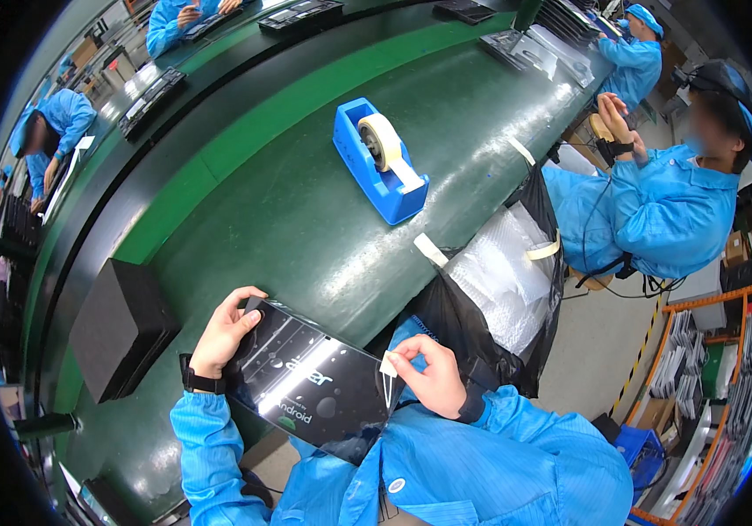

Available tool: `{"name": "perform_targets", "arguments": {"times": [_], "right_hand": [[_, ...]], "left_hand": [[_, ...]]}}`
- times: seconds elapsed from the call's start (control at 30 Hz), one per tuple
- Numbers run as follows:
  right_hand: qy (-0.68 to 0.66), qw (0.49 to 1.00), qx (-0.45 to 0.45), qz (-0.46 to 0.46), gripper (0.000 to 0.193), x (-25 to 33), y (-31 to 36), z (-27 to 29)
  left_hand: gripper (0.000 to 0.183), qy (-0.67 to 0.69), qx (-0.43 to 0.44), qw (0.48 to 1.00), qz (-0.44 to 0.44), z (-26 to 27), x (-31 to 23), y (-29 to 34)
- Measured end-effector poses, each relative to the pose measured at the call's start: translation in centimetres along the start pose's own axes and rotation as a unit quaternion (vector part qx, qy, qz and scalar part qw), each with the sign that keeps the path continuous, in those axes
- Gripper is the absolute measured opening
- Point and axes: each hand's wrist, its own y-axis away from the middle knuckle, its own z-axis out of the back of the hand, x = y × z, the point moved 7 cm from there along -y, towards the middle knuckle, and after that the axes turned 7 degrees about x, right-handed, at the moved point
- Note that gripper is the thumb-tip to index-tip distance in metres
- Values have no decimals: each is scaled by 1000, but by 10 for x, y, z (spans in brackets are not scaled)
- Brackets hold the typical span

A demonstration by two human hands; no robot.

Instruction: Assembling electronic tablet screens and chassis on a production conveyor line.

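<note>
My left hand (pixel 224 340) is closed on the left end of a tablet (pixel 313 368), thumb on its face and fingers behind it. The tablet has a dark glossy front with light lettering and lies tilted close to my body. At its right end my right hand (pixel 430 377) pinches a small cream strip of tape (pixel 389 365) between thumb and fingers. That strip touches the tablet's corner. Farther off on the green bench (pixel 275 197) stands a blue tape dispenser (pixel 382 167) with a roll of cream tape in it.
A stack of black foam blocks (pixel 121 329) stands to my left. A black bag (pixel 446 329) holding bubble wrap (pixel 503 272) hangs at the bench's right edge. The conveyor (pixel 218 83) carries black devices. Co-workers sit beyond it; one person (pixel 656 202) sits at right near shelves (pixel 700 394).
</note>
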Motion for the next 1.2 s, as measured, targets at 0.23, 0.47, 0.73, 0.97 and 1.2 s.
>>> {"name": "perform_targets", "arguments": {"times": [0.23, 0.47, 0.73, 0.97, 1.2], "right_hand": [[-207, 974, -3, -89, 10, -32, 4, -13], [-298, 948, -7, -116, 7, -39, 8, -19], [-342, 924, -9, -170, 7, -46, 13, -23], [-384, 900, -10, -206, 8, -49, 13, -26], [-506, 788, 68, -345, 11, -54, 20, -38]], "left_hand": [[29, -7, -3, 1000, -4, -1, 0, -1], [29, -29, 0, 1000, -4, -4, -6, 3], [29, -37, -7, 999, -3, -2, -2, 2], [29, -45, -10, 999, 9, -1, 2, 1], [30, -6, -13, 1000, -13, -1, 2, 1]]}}
